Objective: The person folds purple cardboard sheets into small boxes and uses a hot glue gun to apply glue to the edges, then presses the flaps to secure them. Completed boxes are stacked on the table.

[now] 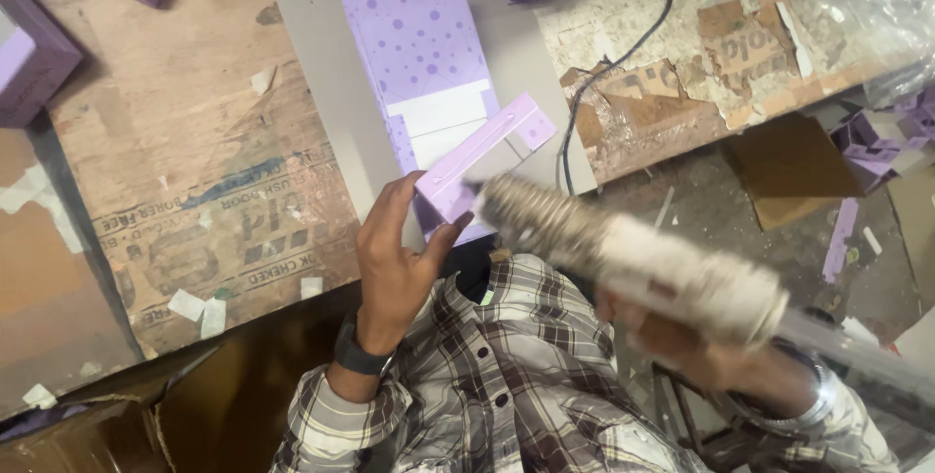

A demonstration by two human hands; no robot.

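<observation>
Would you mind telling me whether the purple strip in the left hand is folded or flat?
Flat: the purple strip runs straight from the left hand, no crease showing.

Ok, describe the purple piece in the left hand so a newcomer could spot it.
Start at the grey board lying across the worn wooden table. At its near end, the left hand pinches a narrow purple strip. Unlike the dotted purple sheets behind it, it is long, slim and angled.

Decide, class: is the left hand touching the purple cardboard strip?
Touching: the head view shows the left hand pinching the purple cardboard strip at its lower end.
</observation>
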